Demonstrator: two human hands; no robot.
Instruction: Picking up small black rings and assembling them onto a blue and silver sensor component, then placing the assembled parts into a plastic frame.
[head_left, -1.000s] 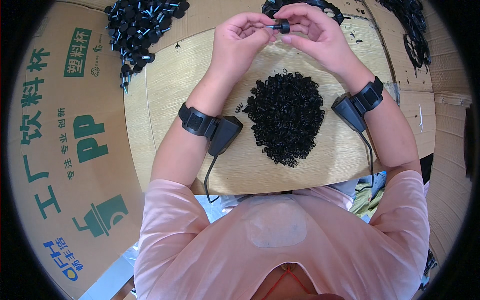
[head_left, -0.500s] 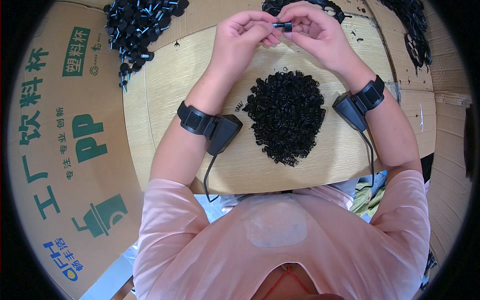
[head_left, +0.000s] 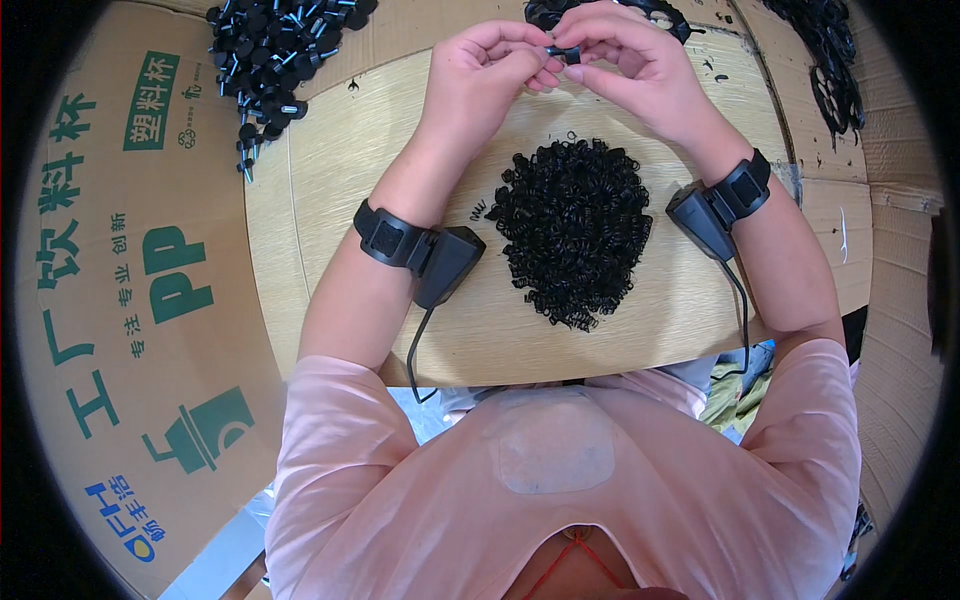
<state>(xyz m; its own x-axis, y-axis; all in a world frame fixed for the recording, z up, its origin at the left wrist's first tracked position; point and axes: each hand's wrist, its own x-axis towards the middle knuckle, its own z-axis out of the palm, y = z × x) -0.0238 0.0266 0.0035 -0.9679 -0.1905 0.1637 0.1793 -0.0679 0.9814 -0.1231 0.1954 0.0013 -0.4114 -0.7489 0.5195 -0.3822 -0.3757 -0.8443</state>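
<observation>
Both my hands meet at the far side of the board, around one small black-headed screw (head_left: 568, 55). My right hand (head_left: 640, 65) pinches its dark round head between thumb and fingers. From the other side my left hand (head_left: 490, 75) has thumb and forefinger closed at the shank end, and the fingertips hide much of it. Nearer to me, between my forearms, lies a heap of small black coiled pieces (head_left: 575, 235), like tiny springs. A loose coil (head_left: 479, 211) sits just left of that heap.
A pile of black-headed screws (head_left: 275, 60) with silvery shanks lies at the far left. Black sheets with round holes (head_left: 835, 90) lie far right, with another (head_left: 660, 15) behind my right hand. A printed cardboard panel (head_left: 90, 300) stands at the left of the wooden board (head_left: 350, 330).
The fingers have shifted slightly around the screw, whose head is tilted a little differently and whose shank shows less. The arms and the heaps stay where they were.
</observation>
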